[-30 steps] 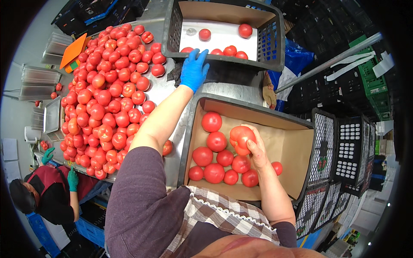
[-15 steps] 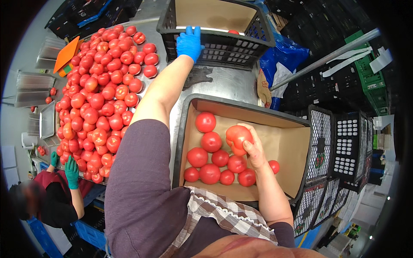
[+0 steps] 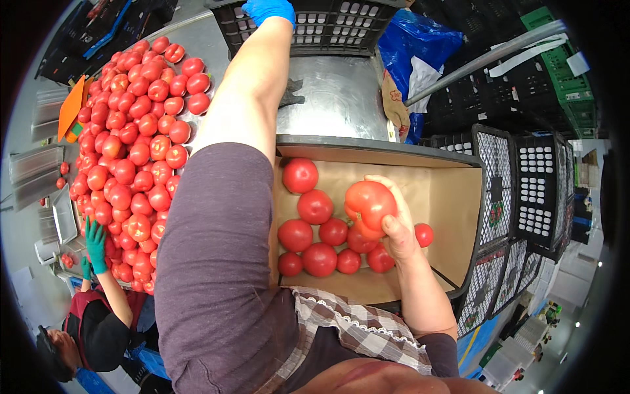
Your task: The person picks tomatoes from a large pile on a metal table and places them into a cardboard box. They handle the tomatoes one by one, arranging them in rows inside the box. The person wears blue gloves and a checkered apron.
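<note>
My right hand (image 3: 396, 238) is bare and grips a large red tomato (image 3: 369, 205) just above the tomatoes (image 3: 319, 233) lying in the paper-lined black crate (image 3: 367, 146) in front of me. My left hand (image 3: 269, 9), in a blue glove, is stretched far forward to the near wall of a second black crate (image 3: 341, 33) at the top edge. Most of that hand is cut off by the frame, so its grip is hidden.
A large pile of red tomatoes (image 3: 131, 151) covers the metal table on the left. A co-worker's green-gloved hand (image 3: 96, 244) reaches into it from the lower left. A blue plastic bag (image 3: 420, 46) and stacked black crates (image 3: 538, 177) stand to the right.
My left arm has stretched farther forward, from the metal table to the far crate. My right hand has kept the large tomato above the near crate.
</note>
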### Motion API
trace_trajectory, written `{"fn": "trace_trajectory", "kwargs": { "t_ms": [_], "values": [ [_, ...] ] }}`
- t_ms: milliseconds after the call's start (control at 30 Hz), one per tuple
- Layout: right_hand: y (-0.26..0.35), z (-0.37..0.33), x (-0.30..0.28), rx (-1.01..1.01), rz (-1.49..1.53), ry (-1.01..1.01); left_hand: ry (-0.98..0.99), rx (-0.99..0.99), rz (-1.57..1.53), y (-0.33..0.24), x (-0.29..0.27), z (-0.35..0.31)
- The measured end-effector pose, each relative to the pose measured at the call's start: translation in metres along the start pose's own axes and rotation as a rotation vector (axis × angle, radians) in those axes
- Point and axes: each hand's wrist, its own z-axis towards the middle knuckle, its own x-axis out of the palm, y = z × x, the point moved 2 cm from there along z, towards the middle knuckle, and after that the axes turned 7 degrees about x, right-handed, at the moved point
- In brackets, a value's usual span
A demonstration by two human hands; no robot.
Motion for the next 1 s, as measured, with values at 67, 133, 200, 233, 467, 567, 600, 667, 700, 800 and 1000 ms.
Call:
{"fn": "trace_trajectory", "kwargs": {
  "t_ms": [67,133,200,233,467,567,600,667,700,800,1000],
  "values": [
    [-0.001,-0.001,-0.003,-0.018,-0.02,0.009,-0.008,-0.006,-0.032,-0.003,0.001,-0.002],
    [-0.001,0.002,-0.004,-0.063,-0.023,0.031,0.026,-0.006,-0.112,0.0,0.002,-0.004],
    [-0.002,0.004,-0.002,-0.074,-0.005,0.015,0.156,0.029,-0.274,0.012,0.0,-0.013],
    [-0.002,0.007,0.001,-0.099,-0.03,-0.001,0.131,0.178,-0.228,0.015,-0.004,-0.025],
    [-0.022,0.026,-0.007,0.025,0.323,-0.194,-0.037,0.601,-0.905,0.009,-0.07,-0.183],
    [-0.023,0.038,-0.018,0.084,0.29,-0.032,0.479,0.512,-1.445,0.017,-0.096,-0.269],
    [-0.021,0.042,-0.02,0.071,0.295,0.011,0.546,0.569,-1.413,0.02,-0.107,-0.29],
    [-0.018,0.046,-0.02,0.103,0.329,0.085,0.488,0.728,-1.239,0.022,-0.126,-0.326],
    [-0.018,0.047,-0.018,0.098,0.329,0.076,0.511,0.728,-1.203,0.019,-0.13,-0.338],
    [-0.02,0.046,-0.008,0.056,0.376,0.015,0.55,0.666,-1.292,0.018,-0.14,-0.363],
    [-0.015,0.035,0.007,-0.169,0.181,0.092,0.388,0.622,-1.407,0.028,-0.148,-0.385]
  ]
}}
